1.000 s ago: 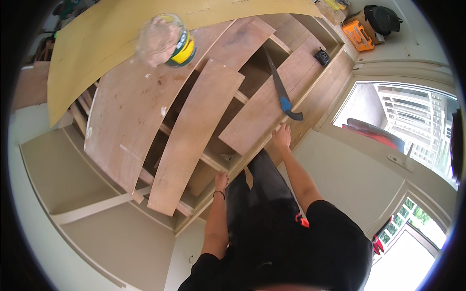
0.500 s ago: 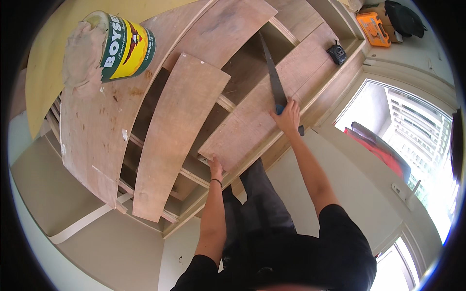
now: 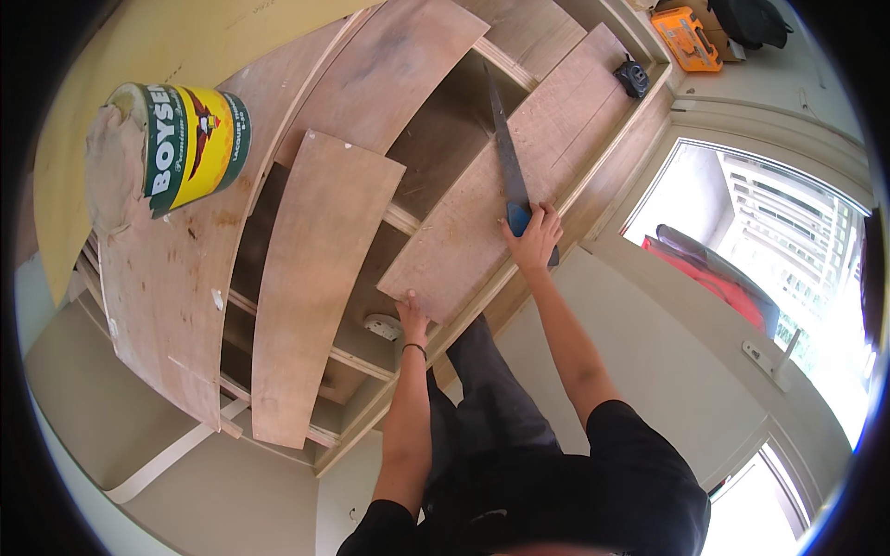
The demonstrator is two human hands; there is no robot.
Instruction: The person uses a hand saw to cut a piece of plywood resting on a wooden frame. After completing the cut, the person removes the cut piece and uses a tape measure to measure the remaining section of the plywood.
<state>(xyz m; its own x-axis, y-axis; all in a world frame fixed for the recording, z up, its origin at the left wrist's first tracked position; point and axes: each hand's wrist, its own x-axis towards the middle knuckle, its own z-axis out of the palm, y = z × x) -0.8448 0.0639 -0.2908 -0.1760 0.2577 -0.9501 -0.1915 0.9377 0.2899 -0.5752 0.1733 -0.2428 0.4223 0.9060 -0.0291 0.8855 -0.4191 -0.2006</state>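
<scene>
My right hand (image 3: 534, 239) is wrapped round the blue-and-black handle of a handsaw (image 3: 506, 148). The saw's long dark blade points away from me, lying across a plywood board (image 3: 464, 241) and out over an open compartment. My left hand (image 3: 413, 317) grips the near-left end of this board, thumb on top and the other fingers mostly hidden. The board has a pencil line along it and rests across the wooden frame. At its far right end sits a black tape measure (image 3: 632, 78).
A loose curved plywood piece (image 3: 315, 287) lies left of the board, over open compartments. Farther left, a green-and-yellow can (image 3: 199, 144) stands on a larger curved panel (image 3: 167, 296). A whitish oval object (image 3: 382, 325) lies beside my left hand. An orange case (image 3: 686, 39) is at the far right.
The whole view has turned slightly. The board has shifted a little away from the whitish oval object, which now shows more fully. Both hands keep their grips.
</scene>
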